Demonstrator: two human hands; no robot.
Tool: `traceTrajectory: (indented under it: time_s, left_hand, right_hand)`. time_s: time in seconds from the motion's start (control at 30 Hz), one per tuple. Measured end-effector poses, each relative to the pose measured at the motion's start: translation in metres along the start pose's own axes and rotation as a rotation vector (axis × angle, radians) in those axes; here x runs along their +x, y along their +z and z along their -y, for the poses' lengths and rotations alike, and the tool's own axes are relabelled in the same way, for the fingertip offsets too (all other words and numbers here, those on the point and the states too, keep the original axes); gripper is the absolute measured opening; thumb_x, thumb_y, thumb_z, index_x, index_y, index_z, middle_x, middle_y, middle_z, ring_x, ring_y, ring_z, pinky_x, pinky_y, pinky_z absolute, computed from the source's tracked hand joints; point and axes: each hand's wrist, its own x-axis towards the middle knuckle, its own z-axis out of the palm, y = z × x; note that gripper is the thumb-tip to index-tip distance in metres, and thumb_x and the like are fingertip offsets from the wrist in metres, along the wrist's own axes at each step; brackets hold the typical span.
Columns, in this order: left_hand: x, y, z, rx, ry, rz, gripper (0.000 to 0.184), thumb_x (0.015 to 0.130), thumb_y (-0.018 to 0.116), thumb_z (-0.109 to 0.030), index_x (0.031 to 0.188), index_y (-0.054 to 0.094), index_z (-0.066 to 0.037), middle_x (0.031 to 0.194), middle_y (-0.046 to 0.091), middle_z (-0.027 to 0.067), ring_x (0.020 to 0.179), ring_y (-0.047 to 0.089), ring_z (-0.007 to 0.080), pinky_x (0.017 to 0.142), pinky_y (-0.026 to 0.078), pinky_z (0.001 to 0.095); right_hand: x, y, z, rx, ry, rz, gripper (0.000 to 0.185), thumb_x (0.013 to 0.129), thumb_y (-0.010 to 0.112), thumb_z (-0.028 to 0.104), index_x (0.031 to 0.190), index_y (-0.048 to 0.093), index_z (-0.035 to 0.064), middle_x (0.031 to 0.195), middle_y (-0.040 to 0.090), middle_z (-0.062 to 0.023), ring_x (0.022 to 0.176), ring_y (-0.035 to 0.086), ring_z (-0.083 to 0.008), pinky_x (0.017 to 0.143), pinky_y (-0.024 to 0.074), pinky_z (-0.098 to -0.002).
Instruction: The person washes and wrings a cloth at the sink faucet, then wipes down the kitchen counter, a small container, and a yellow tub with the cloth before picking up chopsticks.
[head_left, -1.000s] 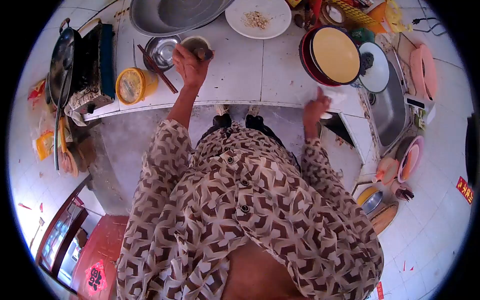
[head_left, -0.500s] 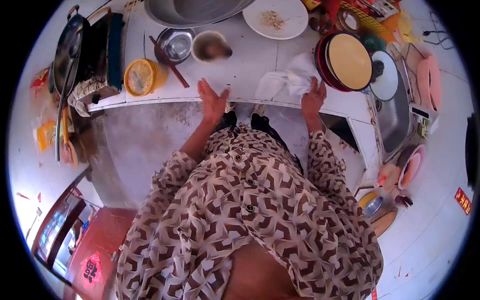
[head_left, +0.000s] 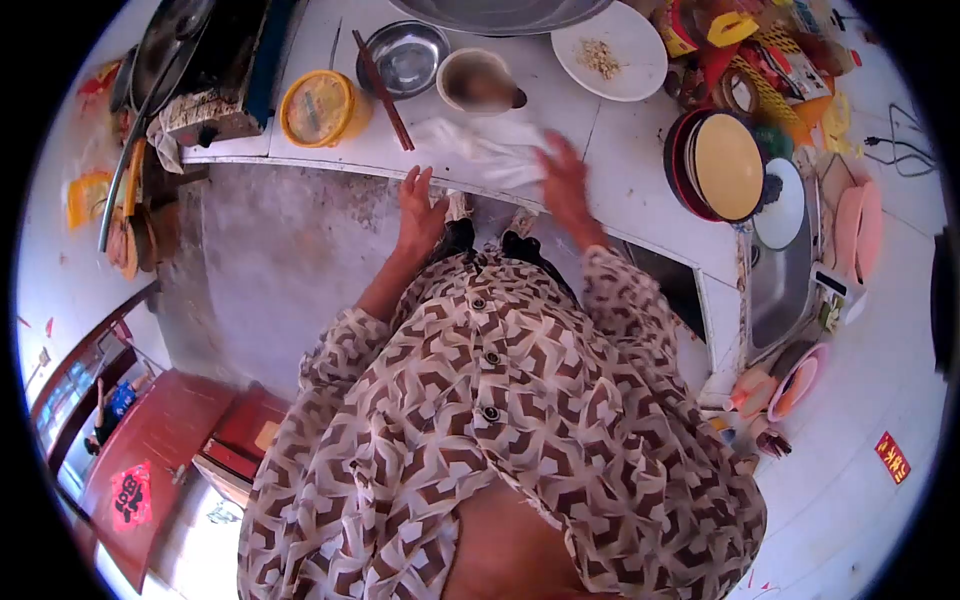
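Using the sink (head_left: 775, 305) as my mark, far off to its left I can read one black character, which I take as 福, on a red paper (head_left: 131, 497) on a red panel (head_left: 180, 425). Below and right of the sink, a red strip (head_left: 892, 458) carries yellow characters too small for me to read; above it, the printing on a packet (head_left: 785, 72) is illegible too.

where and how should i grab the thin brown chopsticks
I'd pinch the near ends of the thin brown chopsticks, coming from the front edge of the white counter: those ends stick out past the round silver metal bowl, while the upper part crosses its rim.
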Motion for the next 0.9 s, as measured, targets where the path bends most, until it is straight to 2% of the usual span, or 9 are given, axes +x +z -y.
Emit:
traceTrajectory:
  time_s: [0.1,0.2,0.3,0.37,0.47,0.57,0.63,0.73,0.9]
  left_hand:
    - [-0.006,-0.006,0.007,-0.138,-0.066,0.069,0.046,0.078,0.060,-0.006,0.123,0.051,0.000,0.125,0.050,0.0227,0.118,0.047,0.0351,0.100,0.037,0.0393]
    - [-0.017,-0.015,0.002,-0.296,-0.158,0.120,0.039,0.080,0.058,-0.005,0.118,0.056,0.000,0.117,0.058,0.0200,0.111,0.054,0.0297,0.096,0.041,0.0360]
    - [-0.023,-0.017,-0.002,-0.444,-0.239,0.152,0.035,0.082,0.057,-0.005,0.117,0.057,0.000,0.112,0.061,0.0165,0.104,0.058,0.0251,0.092,0.044,0.0330]
    - [-0.026,-0.026,-0.010,-0.531,-0.319,0.194,0.033,0.083,0.057,-0.005,0.115,0.058,-0.001,0.105,0.064,0.0142,0.099,0.060,0.0219,0.089,0.045,0.0313]
    - [-0.034,-0.032,-0.005,-0.537,-0.307,0.199,0.032,0.084,0.057,-0.007,0.116,0.059,-0.002,0.102,0.066,0.0118,0.093,0.060,0.0175,0.084,0.046,0.0298]
    - [-0.057,-0.040,0.010,-0.491,-0.313,0.127,0.033,0.085,0.056,-0.009,0.117,0.059,-0.003,0.103,0.065,0.0106,0.092,0.061,0.0153,0.081,0.047,0.0281]
    - [-0.073,-0.047,0.020,-0.540,-0.441,0.090,0.032,0.086,0.055,-0.010,0.117,0.059,-0.003,0.105,0.065,0.0091,0.094,0.061,0.0150,0.081,0.047,0.0277]
    - [-0.098,-0.052,0.016,-0.621,-0.581,0.039,0.032,0.087,0.055,-0.011,0.117,0.060,-0.003,0.108,0.064,0.0074,0.097,0.061,0.0152,0.080,0.048,0.0277]
    - [-0.115,-0.046,0.013,-0.659,-0.608,0.002,0.032,0.088,0.053,-0.013,0.117,0.059,-0.003,0.110,0.063,0.0070,0.099,0.061,0.0170,0.080,0.048,0.0293]
  right_hand:
    - [-0.031,-0.055,-0.034,-0.232,0.206,-0.145,0.050,0.073,0.065,0.008,0.122,0.054,0.0107,0.144,0.029,-0.0181,0.130,0.032,-0.0400,0.102,0.0334,-0.0470]
    - [-0.026,-0.047,-0.017,0.047,0.241,-0.300,0.058,0.073,0.070,0.017,0.127,0.050,0.0163,0.145,0.027,-0.0187,0.134,0.024,-0.0397,0.102,0.0312,-0.0541]
    - [0.002,-0.009,0.036,-0.349,0.342,-0.070,0.064,0.072,0.071,0.028,0.130,0.047,0.0207,0.145,0.028,-0.0180,0.137,0.019,-0.0386,0.100,0.0275,-0.0618]
    - [0.024,0.001,0.073,-0.291,0.239,0.064,0.060,0.072,0.070,0.034,0.127,0.051,0.0247,0.146,0.030,-0.0121,0.137,0.020,-0.0361,0.098,0.0259,-0.0653]
    - [0.030,0.006,0.084,-0.215,-0.213,0.345,0.054,0.072,0.070,0.031,0.123,0.055,0.0271,0.146,0.033,-0.0046,0.137,0.023,-0.0304,0.100,0.0252,-0.0622]
    - [0.012,-0.003,0.036,-0.277,-0.373,0.342,0.051,0.070,0.070,0.027,0.119,0.058,0.0300,0.145,0.035,0.0004,0.136,0.026,-0.0257,0.101,0.0246,-0.0612]
    - [0.013,-0.032,0.007,-0.279,-0.248,0.359,0.053,0.074,0.064,0.018,0.125,0.055,0.0320,0.145,0.035,0.0007,0.136,0.026,-0.0248,0.103,0.0229,-0.0610]
    - [0.056,-0.030,-0.013,-0.340,0.020,0.280,0.056,0.076,0.061,0.020,0.130,0.050,0.0263,0.146,0.032,-0.0023,0.137,0.021,-0.0299,0.101,0.0232,-0.0637]
    - [0.129,0.011,0.026,-0.301,0.454,0.057,0.056,0.077,0.057,0.020,0.132,0.046,0.0183,0.145,0.031,-0.0064,0.137,0.017,-0.0362,0.097,0.0246,-0.0678]
